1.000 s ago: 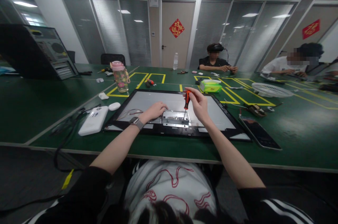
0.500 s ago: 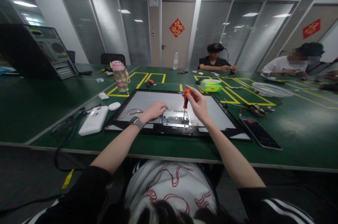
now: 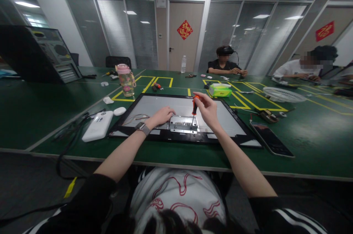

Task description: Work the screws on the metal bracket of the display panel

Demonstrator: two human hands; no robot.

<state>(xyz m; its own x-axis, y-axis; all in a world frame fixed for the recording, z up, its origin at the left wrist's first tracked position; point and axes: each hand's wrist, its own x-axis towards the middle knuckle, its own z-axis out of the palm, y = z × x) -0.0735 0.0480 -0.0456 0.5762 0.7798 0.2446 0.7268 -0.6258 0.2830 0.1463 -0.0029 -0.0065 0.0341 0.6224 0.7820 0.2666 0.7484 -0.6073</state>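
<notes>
A flat monitor panel (image 3: 228, 120) with a black frame lies face down on the green table (image 3: 38, 116) before me. A silver metal bracket (image 3: 182, 123) sits at its near middle. My right hand (image 3: 207, 110) pinches an orange-handled screwdriver (image 3: 194, 104), held upright with its tip on the bracket. My left hand (image 3: 161, 116) rests palm down on the panel just left of the bracket, fingers curled loosely; a watch is on that wrist.
A white power bank (image 3: 97, 126) and a white case (image 3: 119, 111) lie left of the panel, a phone (image 3: 271, 140) to its right. Farther back stand a pink bottle (image 3: 125, 79), a green tissue pack (image 3: 220, 89) and a computer tower (image 3: 41, 55). Two people sit across.
The screwdriver has turned slightly in my right fingers and stays on the bracket. My left hand has not moved.
</notes>
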